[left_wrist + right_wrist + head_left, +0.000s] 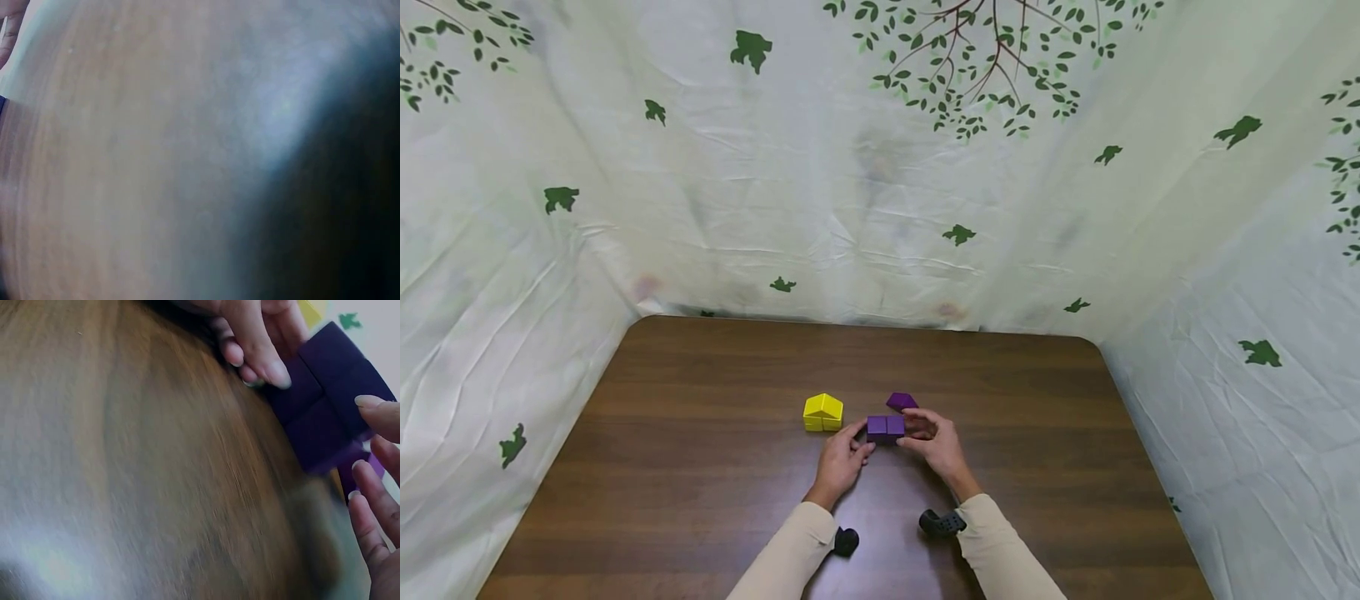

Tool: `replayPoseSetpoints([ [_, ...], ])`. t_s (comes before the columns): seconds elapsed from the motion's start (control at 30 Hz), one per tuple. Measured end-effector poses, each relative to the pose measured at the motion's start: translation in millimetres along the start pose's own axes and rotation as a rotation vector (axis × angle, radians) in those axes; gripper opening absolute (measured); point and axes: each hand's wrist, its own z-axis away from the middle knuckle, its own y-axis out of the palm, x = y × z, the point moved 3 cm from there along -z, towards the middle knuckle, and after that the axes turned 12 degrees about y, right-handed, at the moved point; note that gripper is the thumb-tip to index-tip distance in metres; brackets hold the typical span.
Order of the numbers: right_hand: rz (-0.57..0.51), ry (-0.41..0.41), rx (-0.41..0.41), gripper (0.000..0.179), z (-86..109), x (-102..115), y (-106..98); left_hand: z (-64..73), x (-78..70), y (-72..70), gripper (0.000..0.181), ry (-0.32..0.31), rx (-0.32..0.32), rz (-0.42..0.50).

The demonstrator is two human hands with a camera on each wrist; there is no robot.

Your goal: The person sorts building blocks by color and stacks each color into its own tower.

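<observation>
Two purple blocks (886, 428) stand side by side on the table between my hands. At their left end, my left hand (838, 462) pinches them, thumb near the front corner and index finger near the back. My right hand (938, 446) grips the right end, its thumb (381, 415) on the edge. Just behind lies a purple roof-shaped block (901, 402), close to the right fingers. Left of the hands, a yellow roof-shaped block (823, 406) sits against two yellow blocks (823, 424). Mostly blurred tabletop fills the left wrist view.
The brown wooden table (715, 467) has rounded far corners. White cloth with printed green leaves (850, 192) hangs behind it and along both sides. Black wrist devices (943, 523) sit at both sleeve cuffs.
</observation>
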Motion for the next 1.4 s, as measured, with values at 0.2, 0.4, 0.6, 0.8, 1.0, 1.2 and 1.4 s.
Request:
replayPoseSetpoints([
  [0.2,-0.052,-0.004,-0.101,0.045,-17.1,-29.0,-13.7,0.8,2.4,1.9,0.044,0.013,-0.008,0.001],
  [0.4,0.113,-0.013,-0.247,0.047,-36.6,-34.6,-14.4,0.5,3.5,2.2,0.044,0.015,-0.009,0.000],
  [0.6,0.254,0.011,-0.250,0.045,-52.2,-30.6,-7.4,0.8,1.8,0.7,0.044,0.007,-0.011,-0.005],
  [0.8,0.329,0.002,-0.266,0.036,-57.9,-29.7,-6.5,0.3,1.5,0.8,0.045,-0.005,0.005,-0.024],
  [1.0,0.349,-0.014,-0.271,0.034,-57.9,-30.0,-6.9,0.6,1.5,0.5,0.045,-0.012,0.022,-0.036],
  [1.2,0.373,-0.019,-0.277,0.033,-56.7,-32.3,-6.9,1.4,1.5,0.6,0.044,-0.004,0.024,-0.035],
  [1.4,0.374,-0.047,-0.271,0.032,-56.0,-33.6,-7.0,1.5,1.8,0.5,0.044,-0.011,0.020,-0.033],
])
